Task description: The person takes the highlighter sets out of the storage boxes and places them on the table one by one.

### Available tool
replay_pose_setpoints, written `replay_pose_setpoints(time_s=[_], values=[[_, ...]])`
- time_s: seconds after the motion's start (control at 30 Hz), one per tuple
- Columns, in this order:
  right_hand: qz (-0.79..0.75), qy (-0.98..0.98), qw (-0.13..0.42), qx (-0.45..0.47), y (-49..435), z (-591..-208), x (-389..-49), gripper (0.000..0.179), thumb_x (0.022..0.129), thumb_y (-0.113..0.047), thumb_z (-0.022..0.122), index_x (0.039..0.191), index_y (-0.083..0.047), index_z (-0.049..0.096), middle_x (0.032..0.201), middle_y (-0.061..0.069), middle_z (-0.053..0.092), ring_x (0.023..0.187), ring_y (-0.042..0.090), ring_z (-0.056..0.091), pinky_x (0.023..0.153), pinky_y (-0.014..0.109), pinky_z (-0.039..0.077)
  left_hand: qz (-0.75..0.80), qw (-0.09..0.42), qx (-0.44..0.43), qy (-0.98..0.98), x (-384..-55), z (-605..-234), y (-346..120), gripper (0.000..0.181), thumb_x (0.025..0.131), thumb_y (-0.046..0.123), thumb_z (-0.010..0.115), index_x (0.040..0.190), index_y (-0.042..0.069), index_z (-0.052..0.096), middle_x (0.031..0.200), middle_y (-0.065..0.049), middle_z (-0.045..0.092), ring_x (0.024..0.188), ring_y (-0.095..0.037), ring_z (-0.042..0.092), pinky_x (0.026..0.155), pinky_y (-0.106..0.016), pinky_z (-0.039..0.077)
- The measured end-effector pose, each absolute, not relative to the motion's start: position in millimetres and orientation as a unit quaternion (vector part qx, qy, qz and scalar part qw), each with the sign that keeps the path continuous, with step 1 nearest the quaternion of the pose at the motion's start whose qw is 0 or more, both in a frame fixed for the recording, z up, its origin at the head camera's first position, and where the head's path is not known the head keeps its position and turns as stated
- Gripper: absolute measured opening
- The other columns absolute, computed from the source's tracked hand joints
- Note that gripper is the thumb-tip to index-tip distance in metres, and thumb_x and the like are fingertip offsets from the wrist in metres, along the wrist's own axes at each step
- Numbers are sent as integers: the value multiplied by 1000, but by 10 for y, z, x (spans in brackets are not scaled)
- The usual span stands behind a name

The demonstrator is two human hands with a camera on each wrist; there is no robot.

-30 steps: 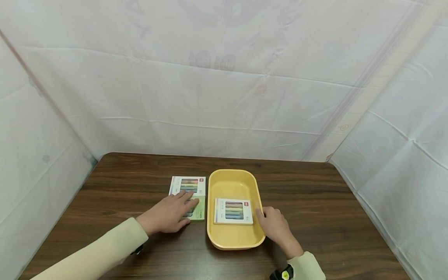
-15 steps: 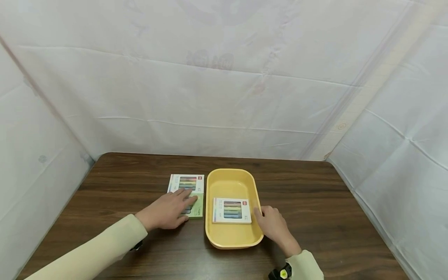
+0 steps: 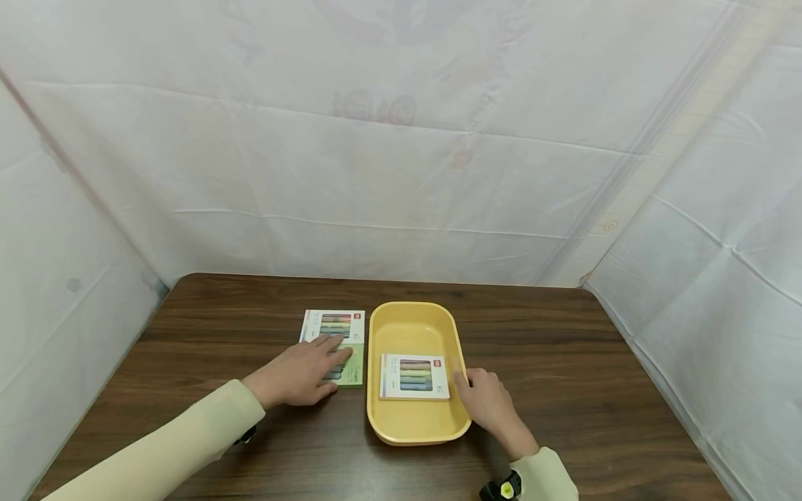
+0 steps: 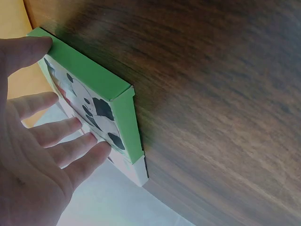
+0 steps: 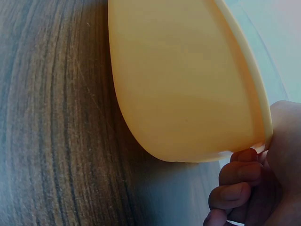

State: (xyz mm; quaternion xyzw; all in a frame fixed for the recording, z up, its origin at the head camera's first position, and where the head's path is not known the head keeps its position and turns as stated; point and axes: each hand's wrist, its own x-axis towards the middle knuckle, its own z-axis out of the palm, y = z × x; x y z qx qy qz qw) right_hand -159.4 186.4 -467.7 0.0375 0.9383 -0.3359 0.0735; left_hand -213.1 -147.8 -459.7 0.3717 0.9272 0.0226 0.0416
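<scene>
Left of lower centre, the left hand (image 3: 299, 376) rests on the green box (image 3: 354, 370), fingers spread and fairly straight, gripping nothing; just above it lies a white box (image 3: 341, 325). Right of there, the right hand (image 3: 491, 402) curls round the right rim of the yellow tray (image 3: 418, 423), seemingly steadying it. This looks like reaching for the green box, so lifting would call for closing thumb and fingers on its edges.

The tray (image 3: 418, 421) is plain yellow; the box inside (image 3: 414, 377) is white, with a red mark and pink, yellow, green and blue strips. The green box (image 4: 89, 94) bears a black-and-white panda. Table (image 3: 589, 390) — dark brown, streaky grain; cloth (image 3: 401, 174) — whitish, faintly printed; sleeve (image 3: 175, 442), pale cream.
</scene>
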Motion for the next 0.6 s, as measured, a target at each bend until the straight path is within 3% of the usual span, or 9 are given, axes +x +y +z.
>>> replay_pose_setpoints(time_s=[0.27, 0.6], values=[[-342, 935, 78, 46, 1870, -4696, -1594, 35, 101, -29, 45, 82, -10, 66, 61, 2, 55, 50, 13, 53, 47, 27, 42, 29, 34, 370, 928, -2102, -4520, -1454, 60, 91, 38, 62, 143, 11, 47, 148, -18, 43, 132, -36, 47, 100, -51, 46], [-350, 932, 82, 47, 1873, -4703, -1596, 35, 101, -30, 44, 83, -10, 66, 61, 2, 56, 50, 13, 54, 48, 28, 43, 24, -32, 382, 923, -2054, -4432, -1396, 50, 94, 34, 59, 138, 12, 51, 140, -15, 53, 125, -30, 54, 95, -48, 50]])
